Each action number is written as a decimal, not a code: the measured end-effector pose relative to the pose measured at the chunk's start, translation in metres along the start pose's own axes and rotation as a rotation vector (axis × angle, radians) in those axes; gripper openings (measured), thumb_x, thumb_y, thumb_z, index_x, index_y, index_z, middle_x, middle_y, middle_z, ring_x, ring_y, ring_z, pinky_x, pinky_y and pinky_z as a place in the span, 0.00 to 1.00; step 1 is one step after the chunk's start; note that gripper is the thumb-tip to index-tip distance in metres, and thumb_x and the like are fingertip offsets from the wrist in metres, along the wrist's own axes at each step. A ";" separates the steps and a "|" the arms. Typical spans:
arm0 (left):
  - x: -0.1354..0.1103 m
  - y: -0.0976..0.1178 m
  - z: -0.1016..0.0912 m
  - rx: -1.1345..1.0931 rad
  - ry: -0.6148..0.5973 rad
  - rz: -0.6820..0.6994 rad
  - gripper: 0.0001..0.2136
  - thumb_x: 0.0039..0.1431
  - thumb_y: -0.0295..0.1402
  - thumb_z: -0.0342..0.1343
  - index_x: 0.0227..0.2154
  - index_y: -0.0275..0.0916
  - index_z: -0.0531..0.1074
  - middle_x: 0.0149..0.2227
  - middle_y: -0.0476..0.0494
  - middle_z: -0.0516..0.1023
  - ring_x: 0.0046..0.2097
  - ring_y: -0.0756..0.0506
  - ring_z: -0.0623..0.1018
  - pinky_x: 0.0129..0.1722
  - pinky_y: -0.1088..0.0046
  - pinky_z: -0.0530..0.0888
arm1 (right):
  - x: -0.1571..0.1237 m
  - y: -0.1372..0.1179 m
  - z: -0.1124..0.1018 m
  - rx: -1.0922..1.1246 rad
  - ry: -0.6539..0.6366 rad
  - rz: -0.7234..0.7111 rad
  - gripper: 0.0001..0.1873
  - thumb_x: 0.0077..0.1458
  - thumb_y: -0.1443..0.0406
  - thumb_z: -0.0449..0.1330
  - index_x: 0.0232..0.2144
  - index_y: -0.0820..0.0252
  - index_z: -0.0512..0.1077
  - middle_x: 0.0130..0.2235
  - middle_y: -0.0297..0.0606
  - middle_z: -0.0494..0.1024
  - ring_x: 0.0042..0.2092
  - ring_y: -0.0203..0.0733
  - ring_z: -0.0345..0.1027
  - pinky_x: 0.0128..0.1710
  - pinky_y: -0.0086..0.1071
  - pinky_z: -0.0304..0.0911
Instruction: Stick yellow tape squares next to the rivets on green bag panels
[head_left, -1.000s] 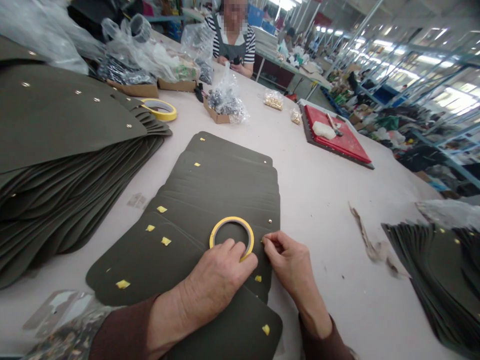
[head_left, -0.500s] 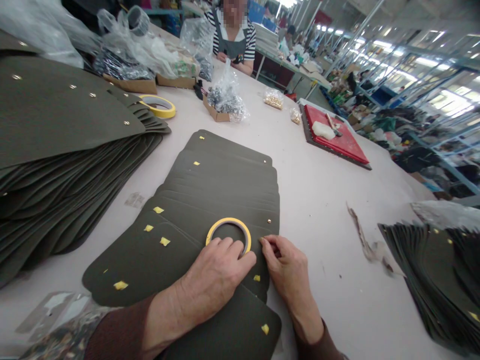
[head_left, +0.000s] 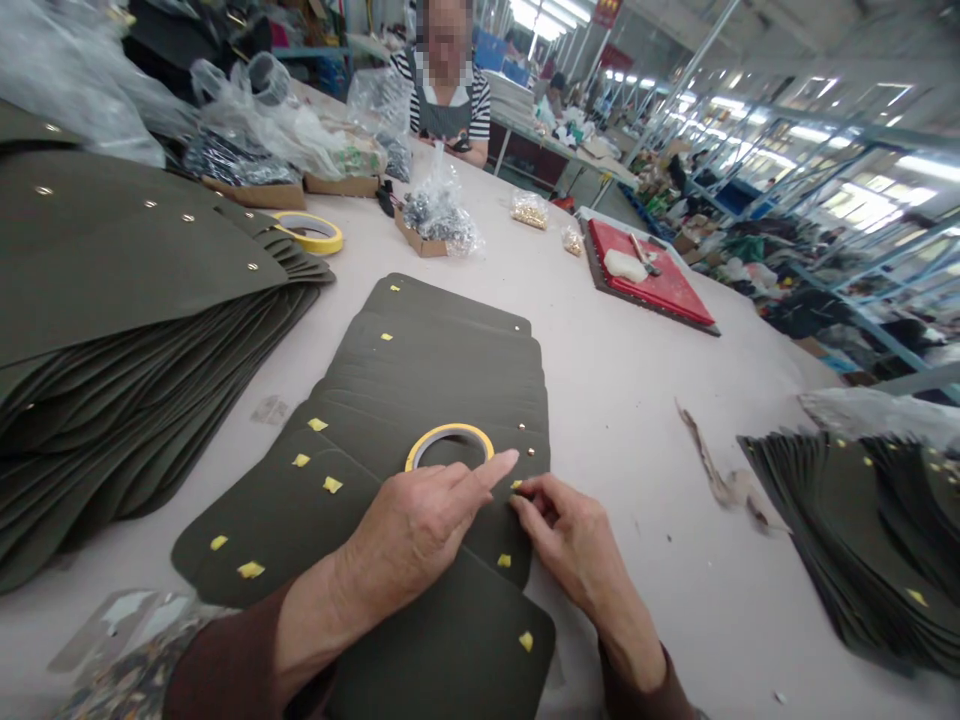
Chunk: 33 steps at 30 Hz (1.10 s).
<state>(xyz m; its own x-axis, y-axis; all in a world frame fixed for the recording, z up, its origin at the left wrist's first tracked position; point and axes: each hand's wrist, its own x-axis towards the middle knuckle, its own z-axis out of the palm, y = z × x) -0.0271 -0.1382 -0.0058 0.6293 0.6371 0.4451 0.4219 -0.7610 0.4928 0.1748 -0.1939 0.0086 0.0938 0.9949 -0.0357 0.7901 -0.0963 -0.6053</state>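
A fanned stack of dark olive panels (head_left: pixel 442 380) lies on the pale table (head_left: pixel 637 430), with small yellow tape squares stuck on them. My left hand (head_left: pixel 412 525) rests flat on the panels, its fingers spread and the forefinger pointing right, and it holds nothing. Just above those fingers a yellow tape roll (head_left: pixel 450 443) lies on the stack, its lower rim behind my hand. My right hand (head_left: pixel 566 530) pinches at the panel edge, with a small yellow tape square (head_left: pixel 516 484) at its fingertips.
Taller panel stacks lie at left (head_left: pixel 112 260) and right (head_left: pixel 847 530). Another tape roll (head_left: pixel 311 232), bagged hardware in a cardboard tray (head_left: pixel 439 215) and a red board (head_left: pixel 652 275) stand farther on. A co-worker (head_left: pixel 446 90) sits at the far end.
My left hand has come off the tape roll, and its fingers have stretched out to the right. My right hand stays pinched at the panel edge. The view has shifted slightly.
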 end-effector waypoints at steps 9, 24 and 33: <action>-0.001 -0.004 0.005 0.200 -0.163 -0.121 0.16 0.64 0.28 0.51 0.54 0.38 0.65 0.35 0.46 0.77 0.38 0.44 0.75 0.37 0.68 0.74 | -0.003 0.014 0.009 -0.064 0.206 -0.212 0.09 0.61 0.65 0.55 0.36 0.58 0.75 0.32 0.38 0.78 0.32 0.38 0.72 0.33 0.30 0.68; 0.010 -0.011 0.005 0.359 -0.073 -0.162 0.18 0.66 0.27 0.47 0.58 0.33 0.60 0.38 0.42 0.77 0.41 0.43 0.73 0.40 0.66 0.74 | 0.025 0.027 0.006 0.196 0.147 0.070 0.13 0.58 0.61 0.54 0.38 0.60 0.75 0.29 0.36 0.78 0.23 0.35 0.67 0.24 0.29 0.64; 0.008 -0.015 0.002 0.257 -0.119 -0.150 0.17 0.65 0.28 0.48 0.56 0.37 0.61 0.42 0.42 0.76 0.42 0.43 0.74 0.42 0.66 0.74 | 0.029 0.027 0.000 0.270 0.046 0.135 0.14 0.57 0.59 0.54 0.36 0.60 0.76 0.20 0.30 0.70 0.21 0.36 0.63 0.22 0.29 0.61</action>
<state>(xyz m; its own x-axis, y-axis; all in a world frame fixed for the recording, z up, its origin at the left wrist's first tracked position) -0.0269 -0.1221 -0.0108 0.6130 0.7373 0.2840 0.6573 -0.6753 0.3346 0.1988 -0.1678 -0.0094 0.2198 0.9706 -0.0980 0.5799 -0.2108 -0.7870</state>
